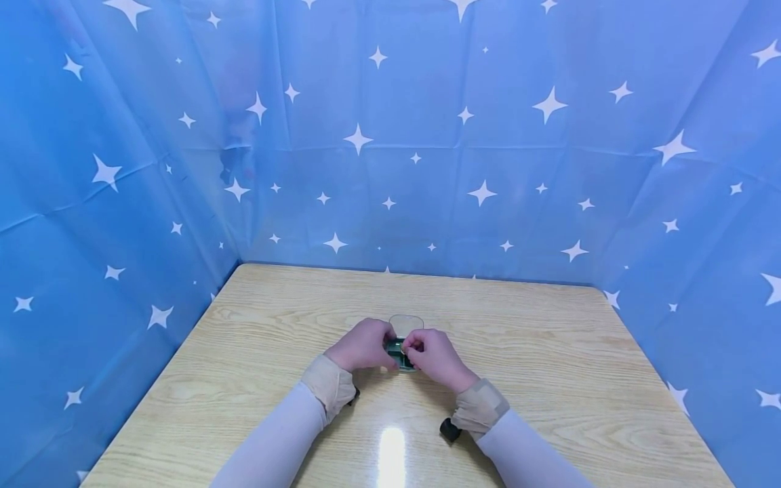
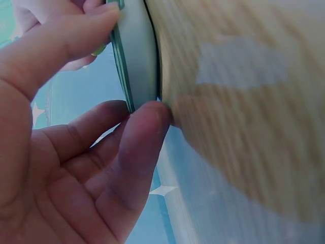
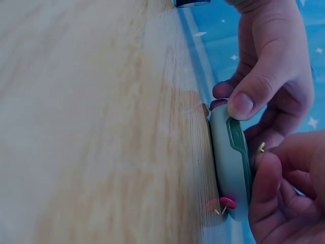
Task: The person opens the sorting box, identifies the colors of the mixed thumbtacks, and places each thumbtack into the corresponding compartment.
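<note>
A small green plastic case lies on the table with its clear lid flipped up at the far side. My left hand grips the case from the left, thumb and fingers on its pale outer wall. Over the case, my right hand pinches a yellow-green thumbtack between thumb and index finger. A pink thumbtack lies on the table close against the case's side, point showing. The inside of the case is partly hidden by both hands.
The wooden table reaches out all around the hands. Blue curtains with white stars hang behind it and at both sides. Each wrist wears a band with a small black camera.
</note>
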Demonstrator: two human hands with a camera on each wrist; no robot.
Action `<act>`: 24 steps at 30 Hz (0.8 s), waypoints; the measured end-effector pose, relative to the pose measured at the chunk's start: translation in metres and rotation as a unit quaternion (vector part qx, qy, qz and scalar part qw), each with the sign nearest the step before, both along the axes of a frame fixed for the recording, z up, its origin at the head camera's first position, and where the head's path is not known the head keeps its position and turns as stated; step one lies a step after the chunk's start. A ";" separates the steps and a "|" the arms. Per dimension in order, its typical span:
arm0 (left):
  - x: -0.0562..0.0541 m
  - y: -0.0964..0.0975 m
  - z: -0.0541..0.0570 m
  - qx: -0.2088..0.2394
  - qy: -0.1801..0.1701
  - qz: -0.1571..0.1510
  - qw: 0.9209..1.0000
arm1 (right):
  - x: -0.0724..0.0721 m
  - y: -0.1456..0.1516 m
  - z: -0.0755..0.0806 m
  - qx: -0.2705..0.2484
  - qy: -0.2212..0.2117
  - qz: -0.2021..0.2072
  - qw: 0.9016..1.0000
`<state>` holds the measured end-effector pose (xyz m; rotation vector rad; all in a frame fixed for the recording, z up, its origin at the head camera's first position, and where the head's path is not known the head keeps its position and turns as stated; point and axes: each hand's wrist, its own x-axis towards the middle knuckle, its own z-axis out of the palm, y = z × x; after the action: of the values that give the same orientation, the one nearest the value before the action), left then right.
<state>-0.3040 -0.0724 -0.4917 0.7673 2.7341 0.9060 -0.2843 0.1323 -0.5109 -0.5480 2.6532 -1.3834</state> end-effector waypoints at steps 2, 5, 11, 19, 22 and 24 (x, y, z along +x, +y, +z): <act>0.000 0.000 0.000 0.002 0.000 -0.002 1.000 | 0.000 0.000 0.000 0.001 -0.001 0.001 1.000; 0.000 0.000 0.000 0.006 -0.001 -0.002 1.000 | 0.000 0.000 0.001 0.004 -0.005 0.001 1.000; 0.000 0.000 0.000 0.001 0.000 0.004 1.000 | 0.001 0.002 0.002 -0.010 -0.022 0.000 1.000; 0.000 0.001 0.001 -0.003 -0.003 0.007 1.000 | -0.006 0.013 0.003 -0.034 -0.051 0.002 0.998; 0.001 0.000 0.001 -0.006 -0.006 0.008 1.000 | -0.009 0.019 0.004 -0.034 -0.061 0.020 0.997; 0.001 0.000 0.002 -0.004 -0.009 0.008 1.000 | -0.011 0.024 0.004 -0.030 -0.062 0.034 0.997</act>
<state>-0.3032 -0.0725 -0.4899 0.7335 2.7295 0.8992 -0.2952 0.1559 -0.5064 -0.5352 2.4797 -1.4309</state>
